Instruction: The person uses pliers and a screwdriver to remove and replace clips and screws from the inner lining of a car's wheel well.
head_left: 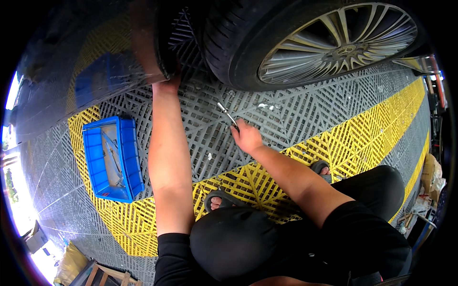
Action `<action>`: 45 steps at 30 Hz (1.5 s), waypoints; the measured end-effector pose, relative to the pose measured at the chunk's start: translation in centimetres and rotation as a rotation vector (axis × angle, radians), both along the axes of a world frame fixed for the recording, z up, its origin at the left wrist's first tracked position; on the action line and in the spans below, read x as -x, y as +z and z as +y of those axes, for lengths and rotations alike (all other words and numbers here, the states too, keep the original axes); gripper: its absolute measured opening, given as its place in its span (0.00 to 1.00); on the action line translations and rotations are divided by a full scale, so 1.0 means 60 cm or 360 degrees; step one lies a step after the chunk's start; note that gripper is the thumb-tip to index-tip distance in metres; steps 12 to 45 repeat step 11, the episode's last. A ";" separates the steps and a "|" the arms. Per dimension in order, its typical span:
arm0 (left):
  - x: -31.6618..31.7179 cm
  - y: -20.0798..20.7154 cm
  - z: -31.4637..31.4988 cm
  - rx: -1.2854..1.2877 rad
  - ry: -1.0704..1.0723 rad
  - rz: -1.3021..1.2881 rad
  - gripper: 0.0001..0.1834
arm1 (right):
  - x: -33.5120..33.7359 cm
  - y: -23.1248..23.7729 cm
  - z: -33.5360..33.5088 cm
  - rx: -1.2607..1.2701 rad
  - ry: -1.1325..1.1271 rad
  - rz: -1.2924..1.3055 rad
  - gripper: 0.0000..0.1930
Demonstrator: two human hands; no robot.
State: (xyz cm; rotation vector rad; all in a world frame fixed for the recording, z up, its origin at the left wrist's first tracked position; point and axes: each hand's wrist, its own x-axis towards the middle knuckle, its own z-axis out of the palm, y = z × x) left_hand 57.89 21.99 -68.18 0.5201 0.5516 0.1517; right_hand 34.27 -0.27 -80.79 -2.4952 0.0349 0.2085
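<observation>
My left arm reaches up under the edge of a dark, glossy car body panel [112, 78]. Only the wrist end of my left hand [168, 86] shows; its fingers are hidden behind the panel beside the wheel. The panel mirrors part of the arm. In my right hand [249, 137], closed around the handle end, is a socket driver [229, 115] with a thin metal shaft. Its silver socket tip points up and left toward the wheel, above the grey floor grating. Most of the handle is covered by my fingers.
A car wheel [334, 52] with a multi-spoke silver rim fills the upper right. On the left, a blue plastic bin [130, 157] holds several metal tools. Grey and yellow floor grating [362, 138] spreads around my sandalled feet. Boxes and clutter [429, 176] line the right edge.
</observation>
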 end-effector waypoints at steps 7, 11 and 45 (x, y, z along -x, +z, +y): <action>-0.085 -0.161 0.137 -0.0159 -0.0430 -0.0772 0.21 | -0.006 0.002 0.027 -0.0074 0.0086 -0.0119 0.15; -0.081 -0.156 0.096 0.0382 -0.0564 -0.0883 0.22 | -0.003 -0.008 0.005 -0.0008 0.0064 -0.0087 0.15; -0.081 -0.156 0.096 0.0382 -0.0564 -0.0883 0.22 | -0.003 -0.008 0.005 -0.0008 0.0064 -0.0087 0.15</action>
